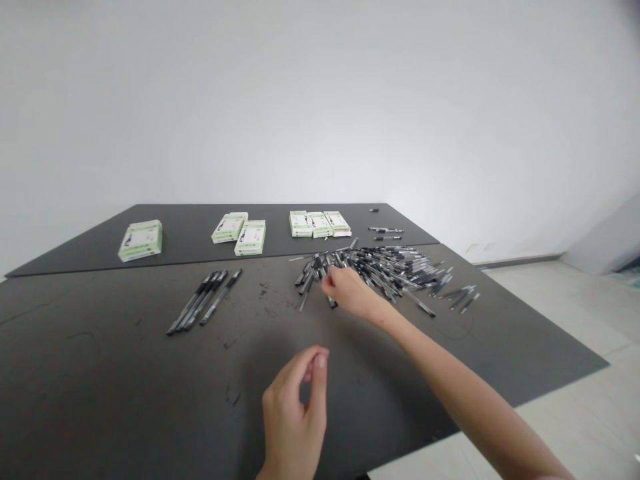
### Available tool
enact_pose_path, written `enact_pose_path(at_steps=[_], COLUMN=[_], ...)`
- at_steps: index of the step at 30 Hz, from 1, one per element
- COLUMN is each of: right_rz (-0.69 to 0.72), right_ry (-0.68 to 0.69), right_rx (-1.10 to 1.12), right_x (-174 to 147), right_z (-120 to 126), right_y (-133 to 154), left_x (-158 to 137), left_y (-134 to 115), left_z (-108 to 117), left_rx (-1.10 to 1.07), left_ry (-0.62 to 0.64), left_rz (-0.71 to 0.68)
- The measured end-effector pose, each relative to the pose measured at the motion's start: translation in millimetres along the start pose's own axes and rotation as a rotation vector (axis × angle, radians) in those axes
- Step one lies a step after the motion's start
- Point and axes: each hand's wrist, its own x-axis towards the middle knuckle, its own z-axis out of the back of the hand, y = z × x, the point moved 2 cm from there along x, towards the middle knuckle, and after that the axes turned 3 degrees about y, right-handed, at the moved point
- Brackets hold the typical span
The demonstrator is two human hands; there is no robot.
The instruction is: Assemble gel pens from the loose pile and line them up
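Note:
A heap of black and clear pens (380, 267) lies on the right half of the dark table. My right hand (347, 290) reaches to the heap's near left side, its fingers curled closed among the pens. What they hold, if anything, is hidden behind the hand. Closer to me, my left hand (297, 407) hovers over the table with thumb and fingertips brought together, and nothing shows between them. To the left, several pens (200, 303) lie side by side at a slant, one a little apart from the others.
Green and white boxes stand along the back: one box (141, 240) at left, a pair of boxes (250, 238) mid-left, three boxes (319, 224) behind the heap. Loose pens (387, 230) lie back right. Thin short pieces (465, 297) lie right of the heap. Dark scraps (233, 393) dot the table (125, 400).

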Motion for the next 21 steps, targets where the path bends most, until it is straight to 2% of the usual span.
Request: enact_pose_path(at_steps=[2, 5, 9, 15, 18, 21], right_rz=[0.041, 0.1, 0.147, 0.218, 0.317, 0.253], right_ry=[-0.046, -0.091, -0.11, -0.191, -0.225, -0.232], right_rx=[0.045, 0.184, 0.311, 0.2, 0.148, 0.168], right_x=[-30, -75, -114, -127, -129, -120], right_z=[0, -12, -36, -57, -49, -27], right_y=[4, 13, 23, 29, 20, -4], left_x=[11, 26, 31, 23, 22, 20], left_y=[1, 1, -5, -11, -8, -4], left_z=[4, 3, -5, -5, 0, 4], left_rx=[-0.071, -0.202, -0.345, -0.403, -0.399, -0.391], left_ry=[0.001, 0.07, 0.214, 0.312, 0.304, 0.267], left_rz=[0.081, 0.173, 0.193, 0.174, 0.174, 0.196])
